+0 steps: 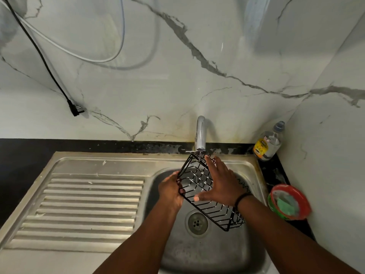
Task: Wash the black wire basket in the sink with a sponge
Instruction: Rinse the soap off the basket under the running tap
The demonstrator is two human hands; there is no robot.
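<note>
Black wire basket (205, 189) is up over the sink bowl (213, 252), tilted, long axis running from just under the tap spout down toward your right forearm. Far end sits right at the spout; near end hangs above the drain (197, 222), not touching the bowl as far as I can tell.

Your left hand (170, 191) grips the basket's left rim, fingers curled around the wire, thumb tip showing on the inside edge. Your right hand (219, 182) lies flat on the open side of the basket, fingers straight and spread, thumb stretched out along the lower wires. It presses on the basket and has nothing in its grasp. Dark band on the right wrist.

Tap (200, 135) is chrome, curved, mounted at the back edge of the sink. A thin trickle may be running from the spout onto the basket's top end; too blurred to be sure.

Ribbed steel drainboard (88, 204) sits left of the bowl. On the dark counter to the right: a red-rimmed bowl (302, 202) with a green sponge (286, 206) inside, well apart from both hands. Further back in the corner, a clear bottle (270, 143) with a yellow label stands upright. A black plug (76, 109) hangs on its cable against the marble wall, upper left, beside a looping white cable (79, 55).
</note>
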